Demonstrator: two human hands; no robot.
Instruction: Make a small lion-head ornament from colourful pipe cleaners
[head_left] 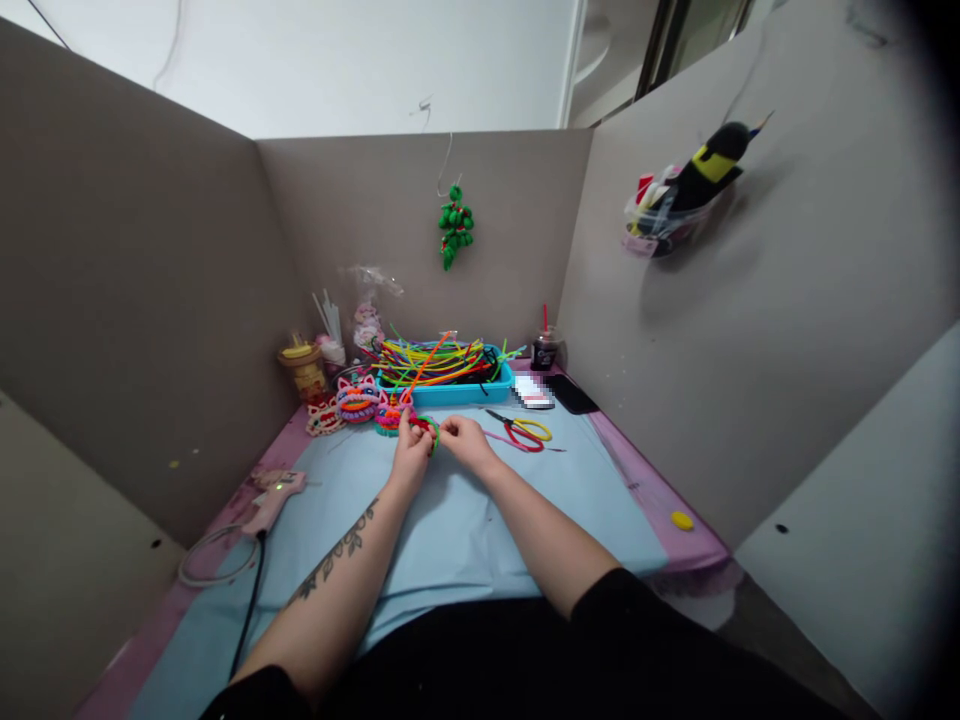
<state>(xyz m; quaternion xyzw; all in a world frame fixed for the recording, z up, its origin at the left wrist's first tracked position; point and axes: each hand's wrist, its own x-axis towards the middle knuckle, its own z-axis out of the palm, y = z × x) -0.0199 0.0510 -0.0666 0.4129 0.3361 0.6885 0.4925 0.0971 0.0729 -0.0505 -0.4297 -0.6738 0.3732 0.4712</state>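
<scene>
My left hand [412, 448] is closed around a small red and green piece made of pipe cleaners [433, 430]. An orange pipe cleaner [429, 366] rises above that hand; whether it belongs to the piece I cannot tell. My right hand [466, 443] is pinched at the green right edge of the piece, its fingertips too small to show what they grip. Just behind my left hand sit finished-looking fuzzy animal heads: a pink and teal one [387, 415], a purple one [357, 398] and a cream and red one [325, 417].
A blue tray [450, 394] of colourful pipe cleaners stands at the back. Scissors [525, 432] lie to the right, near a black phone [571, 394] and a drink cup [545, 350]. At left rest a pink glue gun [276, 500] with its cord and another cup [304, 370]. Panels enclose three sides.
</scene>
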